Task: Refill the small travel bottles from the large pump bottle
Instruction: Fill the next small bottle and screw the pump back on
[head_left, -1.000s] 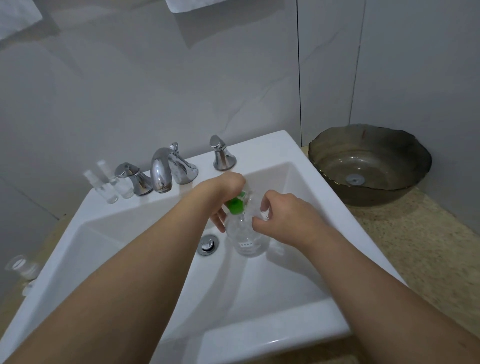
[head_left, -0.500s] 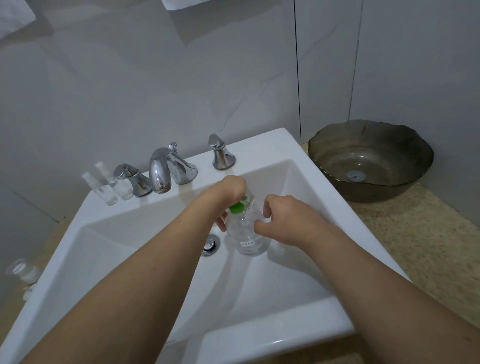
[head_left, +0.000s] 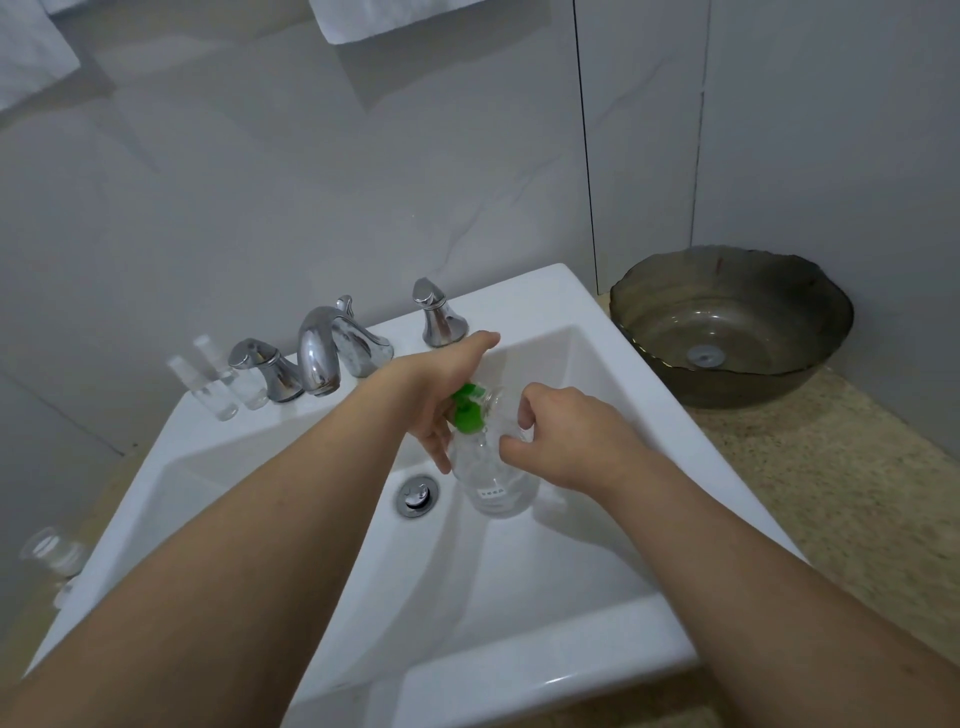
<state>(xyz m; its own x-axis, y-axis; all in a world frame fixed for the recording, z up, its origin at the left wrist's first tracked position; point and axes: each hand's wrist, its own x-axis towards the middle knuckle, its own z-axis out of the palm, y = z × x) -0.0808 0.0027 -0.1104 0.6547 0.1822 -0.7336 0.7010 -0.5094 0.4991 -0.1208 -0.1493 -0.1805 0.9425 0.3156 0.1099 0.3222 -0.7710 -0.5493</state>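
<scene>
Clear plastic pump bottle (head_left: 493, 483) with a green pump top (head_left: 467, 413) stands inside the white sink basin (head_left: 597, 374) beside the drain (head_left: 417, 495); the left hand (head_left: 436, 395) curls around the pump, while the right hand (head_left: 566, 441) pinches the bottle's shoulder. Two small travel bottles (head_left: 223, 384) stand on the sink's back ledge left of the chrome faucet (head_left: 322, 353), well apart from the hands. A grey bowl (head_left: 727, 327) sits on the counter right of the sink.

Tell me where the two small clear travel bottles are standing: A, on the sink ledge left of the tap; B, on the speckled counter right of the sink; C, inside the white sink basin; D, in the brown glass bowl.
A: the small bottles stand upright on the sink ledge, just left of the tap's left handle.
</scene>
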